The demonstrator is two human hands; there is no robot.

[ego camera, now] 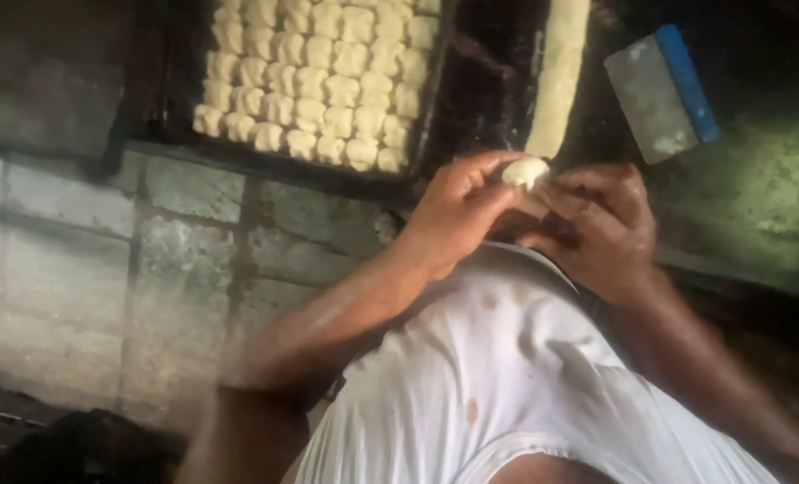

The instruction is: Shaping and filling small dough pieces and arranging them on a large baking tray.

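two hands, one small dough lump

i look down from the head camera. the biggest thing i see is the tiled wall point(104, 260) low on the left, then the white shirt point(516, 376) at the bottom. above the wall sits a dark tray point(431, 108). it is packed with small pale dough pieces point(314, 81), side by side in rows, touching each other. right of the tray lies a long dough roll point(558, 76). its near end comes down just behind the hands. further right a flat scraper point(659, 94) with a blue handle rests on the dark table point(749, 188).

my left hand point(458, 215) and right hand point(597, 229) meet in front of my chest. both pinch one little dough lump point(525, 171) between their fingertips, left fingers closed on one side, right fingers closed on the other. the lump is up in the air, near the roll's end.

i think soft, even pinches work best here, so the lump comes out the same size as the ones on the tray.
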